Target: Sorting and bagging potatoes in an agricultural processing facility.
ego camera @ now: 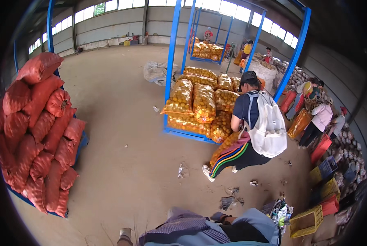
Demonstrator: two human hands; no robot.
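Note:
At the bottom edge are my own clothes: a purple checked cloth (186, 227), a light blue garment (257, 216) and a dark patch between them. What may be my left hand (125, 233) shows as a small banded shape at the lower left, cut off by the frame. By the blue cloth, a dark-banded limb (223, 217) may be my right hand; a foot is also possible. I see no object clearly held in either. Ahead, a person with a white backpack (268, 123) bends over an orange mesh sack (225, 149), beside stacked mesh sacks (203, 98) of round produce.
Red sacks (45, 132) are piled high on a blue-framed pallet at left. Blue posts (172, 58) rise around the central stack. To the right lie yellow crates (306, 221), a produce heap (345, 147) and several workers. Scraps (228, 201) litter the dirt floor.

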